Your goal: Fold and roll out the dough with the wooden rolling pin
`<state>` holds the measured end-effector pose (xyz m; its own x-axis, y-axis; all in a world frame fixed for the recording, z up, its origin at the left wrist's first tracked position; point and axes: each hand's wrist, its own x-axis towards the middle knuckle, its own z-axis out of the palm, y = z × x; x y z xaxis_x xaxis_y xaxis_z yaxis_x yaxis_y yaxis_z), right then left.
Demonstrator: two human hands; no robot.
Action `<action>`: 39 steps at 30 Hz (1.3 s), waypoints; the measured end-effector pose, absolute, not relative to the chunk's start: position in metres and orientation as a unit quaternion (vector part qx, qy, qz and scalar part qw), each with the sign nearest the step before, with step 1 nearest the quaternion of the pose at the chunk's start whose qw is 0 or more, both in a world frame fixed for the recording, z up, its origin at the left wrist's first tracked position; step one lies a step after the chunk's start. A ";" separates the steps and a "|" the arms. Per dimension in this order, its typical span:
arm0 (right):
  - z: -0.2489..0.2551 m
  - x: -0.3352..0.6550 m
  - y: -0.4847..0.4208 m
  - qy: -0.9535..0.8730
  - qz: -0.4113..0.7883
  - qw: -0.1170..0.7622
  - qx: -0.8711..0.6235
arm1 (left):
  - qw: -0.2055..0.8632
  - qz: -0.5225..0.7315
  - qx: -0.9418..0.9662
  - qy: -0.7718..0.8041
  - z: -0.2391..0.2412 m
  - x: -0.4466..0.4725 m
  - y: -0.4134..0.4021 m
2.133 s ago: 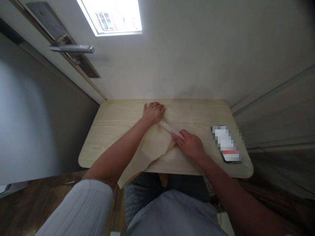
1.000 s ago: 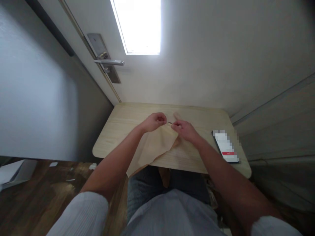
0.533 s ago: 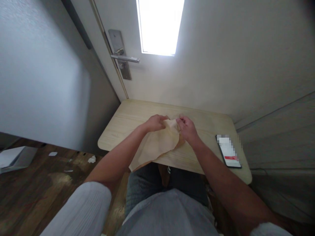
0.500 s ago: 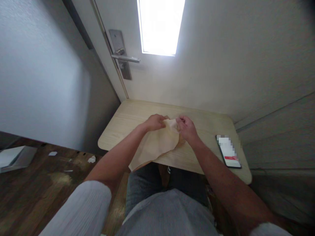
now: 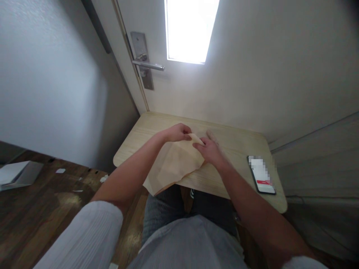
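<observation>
A thin tan sheet [image 5: 176, 160], which looks like brown paper, lies over the front part of the small wooden table [image 5: 241, 145], its near corner hanging past the edge above my lap. My left hand [image 5: 178, 132] pinches its far edge with thumb and fingers. Close by on the right, my right hand [image 5: 209, 149] grips the same edge, where a narrow strip is turned up between the two hands. Some of the right fingers are smeared by motion. Whether the sheet is one layer or a bag, I cannot tell.
A phone [image 5: 261, 175] with a lit screen lies at the table's right end. Behind the table stands a door with a metal handle [image 5: 148, 65] and a bright window [image 5: 192, 30]. A white box [image 5: 21, 173] and paper scraps [image 5: 60, 170] lie on the floor at left.
My right hand has shifted slightly down and left, nearer the left hand. The sheet's far edge is now turned up into a strip between them. The view has tilted a little.
</observation>
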<state>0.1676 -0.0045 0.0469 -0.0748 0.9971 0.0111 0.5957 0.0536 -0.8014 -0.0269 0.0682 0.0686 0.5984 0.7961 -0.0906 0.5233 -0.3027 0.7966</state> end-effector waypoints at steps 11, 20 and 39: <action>0.078 0.148 -0.025 -0.702 0.356 0.270 -0.555 | 0.470 0.130 0.697 0.525 0.054 -0.082 0.041; 0.123 0.134 -0.042 -0.719 0.362 0.264 -0.532 | 0.561 0.228 0.624 0.493 0.059 -0.118 0.015; 0.140 0.118 -0.059 -0.719 0.389 0.283 -0.501 | 0.604 0.381 0.520 0.469 0.081 -0.131 -0.028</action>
